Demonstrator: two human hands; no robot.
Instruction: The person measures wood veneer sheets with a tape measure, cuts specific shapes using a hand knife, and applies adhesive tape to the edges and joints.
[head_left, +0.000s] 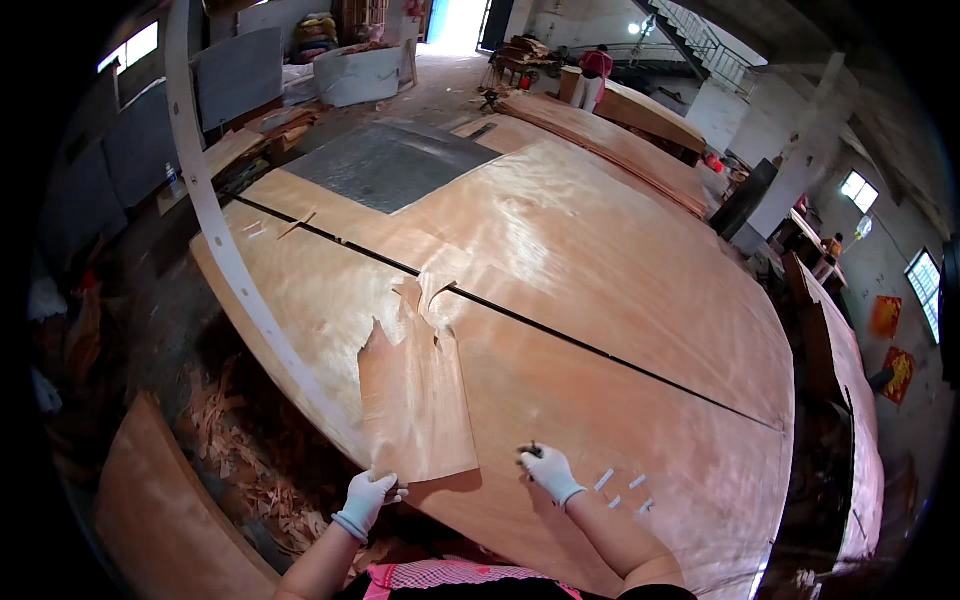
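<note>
My left hand (366,498), in a white glove, is closed on the near left corner of a loose piece of wood veneer (420,405). The piece has a ragged, torn far end and lies over a large veneer sheet (640,350). My right hand (552,473), also gloved, is above the sheet to the right of the piece. Its fingers are closed round a small dark object (532,450), too small to identify. Several short white strips (613,490) lie on the sheet near my right wrist. A long black bar or gap (570,338) runs across the sheet.
A dark grey sheet (390,165) lies at the far left of the stack. A white perforated strip (232,250) curves down the left side. Veneer scraps (270,480) litter the floor at left. Another veneer stack (610,150) and a person in pink (597,65) are farther back.
</note>
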